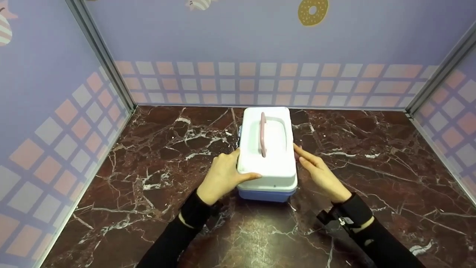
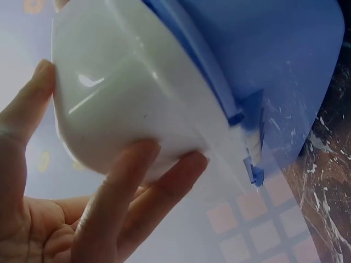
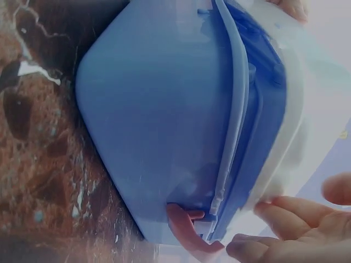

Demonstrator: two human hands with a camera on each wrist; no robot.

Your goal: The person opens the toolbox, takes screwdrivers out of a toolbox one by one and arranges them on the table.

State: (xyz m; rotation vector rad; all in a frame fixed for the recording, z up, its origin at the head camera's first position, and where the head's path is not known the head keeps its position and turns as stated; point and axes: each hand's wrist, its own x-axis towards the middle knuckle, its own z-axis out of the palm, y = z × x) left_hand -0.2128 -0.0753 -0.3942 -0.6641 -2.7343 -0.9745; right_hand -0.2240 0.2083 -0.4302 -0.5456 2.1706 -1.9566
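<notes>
White-lidded blue box (image 1: 267, 149) near the bench's (image 1: 372, 156) rear edge is clasped by the left hand (image 1: 222, 176); the right hand (image 1: 319, 172), fingers straight, touches its side. The lid could be jolted loose by uneven pressure.

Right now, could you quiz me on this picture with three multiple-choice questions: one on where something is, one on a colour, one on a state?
1. Where does the box stand?
A. marble table
B. shelf
C. floor

2. What colour is the box's base?
A. red
B. blue
C. green

3. How is the lid?
A. off
B. half open
C. closed on the base

Answers:
1 A, it stands on the dark veined table.
2 B, blue shows under the white lid.
3 C, the lid sits flat while the left hand and right hand flank it.
</notes>
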